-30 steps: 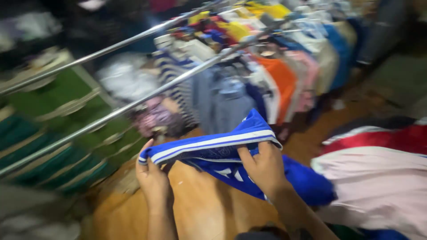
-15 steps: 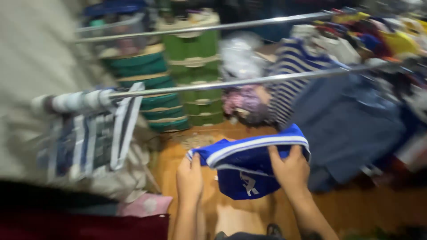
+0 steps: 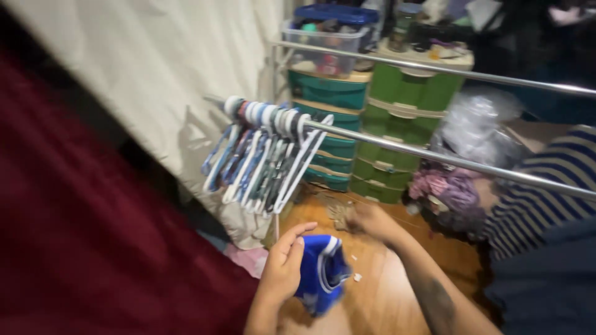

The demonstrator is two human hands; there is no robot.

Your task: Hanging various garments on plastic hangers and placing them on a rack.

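My left hand (image 3: pixel 282 263) grips a blue garment with white trim (image 3: pixel 321 273), which hangs bunched from my fingers low in the head view. My right hand (image 3: pixel 366 218) is stretched forward above the wooden floor (image 3: pixel 379 291), below a bunch of empty plastic hangers (image 3: pixel 261 155) on a metal rail (image 3: pixel 434 158). The right hand is blurred; I cannot tell whether its fingers hold anything.
Green and teal plastic drawer units (image 3: pixel 397 118) stand behind the rail, with a clear storage box (image 3: pixel 323 40) on top. A striped top (image 3: pixel 546 198) hangs on the right. A cream cloth (image 3: pixel 155 68) and a dark red cloth (image 3: pixel 93 248) fill the left.
The view has swung left to the hangers. My right hand has let go of the blue garment and reached forward; the left hand alone holds it now.
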